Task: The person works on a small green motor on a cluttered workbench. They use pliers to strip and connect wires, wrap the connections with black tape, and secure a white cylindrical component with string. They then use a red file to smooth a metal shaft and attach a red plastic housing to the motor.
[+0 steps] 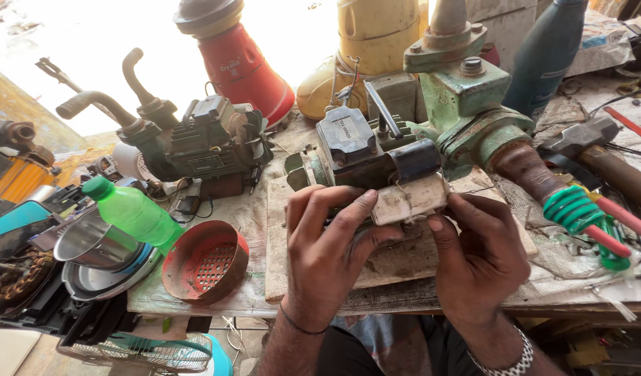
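left hand point(327, 251): fingers curled, closed on the near left side of the small motor point(373, 167).
right hand point(477, 254): thumb and fingers pinch the dirty white block point(411, 200) on the motor's near face.
motor: on a wooden board point(397, 264), between both hands.
labels: pale rectangular plate above the fingertips; print unreadable.
hidden: motor underside.
left of fingers: red fan cover point(206, 263), green bottle point(134, 212).

Small electric motor unit point(376, 163): dark, grimy metal body with a black terminal box on top and a dirty off-white block at its near end. It lies on its side on a worn wooden board point(397, 261), directly above and between the two hands. The left hand point(327, 254) grips its near left side; the right hand point(477, 254) pinches the off-white block.
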